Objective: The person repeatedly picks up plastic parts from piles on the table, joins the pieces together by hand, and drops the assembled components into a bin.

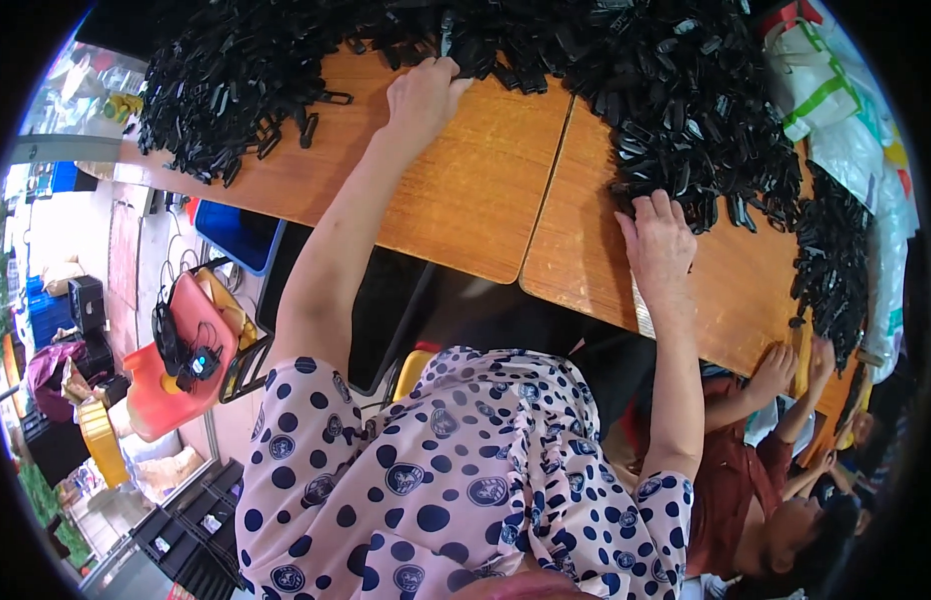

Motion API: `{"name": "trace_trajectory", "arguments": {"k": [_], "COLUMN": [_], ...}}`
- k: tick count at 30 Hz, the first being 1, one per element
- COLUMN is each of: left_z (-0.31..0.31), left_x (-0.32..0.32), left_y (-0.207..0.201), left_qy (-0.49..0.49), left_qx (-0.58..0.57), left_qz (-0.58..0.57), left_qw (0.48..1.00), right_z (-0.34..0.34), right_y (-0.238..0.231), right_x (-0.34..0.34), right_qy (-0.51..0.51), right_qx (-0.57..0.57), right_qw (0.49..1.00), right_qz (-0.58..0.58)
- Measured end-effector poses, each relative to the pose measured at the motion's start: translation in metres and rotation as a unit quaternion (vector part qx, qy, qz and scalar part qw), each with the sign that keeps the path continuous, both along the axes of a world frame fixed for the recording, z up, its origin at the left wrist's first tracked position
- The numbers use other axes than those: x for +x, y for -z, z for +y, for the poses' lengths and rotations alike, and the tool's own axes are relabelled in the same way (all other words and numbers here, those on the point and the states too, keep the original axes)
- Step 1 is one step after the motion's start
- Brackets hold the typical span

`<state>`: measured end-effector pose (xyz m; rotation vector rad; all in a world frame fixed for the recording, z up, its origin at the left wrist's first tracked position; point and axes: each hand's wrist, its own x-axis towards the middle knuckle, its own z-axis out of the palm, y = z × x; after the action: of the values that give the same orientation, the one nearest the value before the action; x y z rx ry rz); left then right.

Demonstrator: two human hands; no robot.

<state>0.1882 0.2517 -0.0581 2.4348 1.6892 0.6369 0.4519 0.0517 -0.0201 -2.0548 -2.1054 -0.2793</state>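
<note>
A large heap of small, elongated black plastic pieces (686, 110) is spread along the far side of the wooden table (476, 170). My left hand (423, 97) reaches to the heap's near edge. Its fingers are curled, and what they hold, if anything, is hidden. A slim pale-grey item (447, 35) shows just beyond those fingertips; I cannot make out what it is. Closer to me, my right hand (661, 245) bends its fingers over black pieces at the heap's right-hand part. A dark piece seems to lie between thumb and index finger.
A seam divides the tabletop. White and green plastic bags (821, 85) lie at the far right. Another person's hands (776, 370) work at the right end. On the left stand a red plastic chair (186, 370) holding cables, a blue bin (236, 235) and black crates (186, 540).
</note>
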Motion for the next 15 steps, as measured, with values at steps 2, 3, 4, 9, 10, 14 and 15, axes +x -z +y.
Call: {"name": "trace_trajectory", "arguments": {"k": [2, 3, 4, 9, 10, 14, 15], "left_z": [-0.002, -0.005, -0.008, -0.051, -0.067, -0.135, -0.148], "left_x": [0.008, 0.011, 0.01, 0.021, 0.024, 0.046, 0.05], "left_y": [0.0, -0.001, 0.001, -0.007, -0.011, -0.017, -0.019], "left_qy": [0.002, -0.002, 0.0, 0.061, 0.066, 0.161, 0.181], "left_qx": [-0.014, -0.025, -0.027, -0.199, -0.2, -0.34, -0.35], "left_qz": [0.003, 0.009, 0.007, -0.223, -0.221, -0.453, -0.447], "left_qw": [1.0, 1.0, 1.0, 0.952, 0.952, 0.809, 0.803], "right_z": [-0.003, -0.003, -0.004, -0.008, -0.01, -0.031, -0.036], "right_y": [0.002, 0.001, 0.0, 0.006, 0.001, -0.018, -0.018], "right_x": [0.001, 0.003, 0.006, 0.026, 0.022, -0.009, -0.014], "right_qy": [0.0, -0.011, -0.024, 0.032, 0.037, 0.024, 0.015], "right_qx": [-0.004, 0.015, 0.035, 0.021, 0.023, -0.132, -0.133], "right_qw": [1.0, 0.999, 0.996, 0.915, 0.914, 0.595, 0.568], "right_qz": [0.009, 0.047, 0.083, 0.402, 0.403, 0.793, 0.812]}}
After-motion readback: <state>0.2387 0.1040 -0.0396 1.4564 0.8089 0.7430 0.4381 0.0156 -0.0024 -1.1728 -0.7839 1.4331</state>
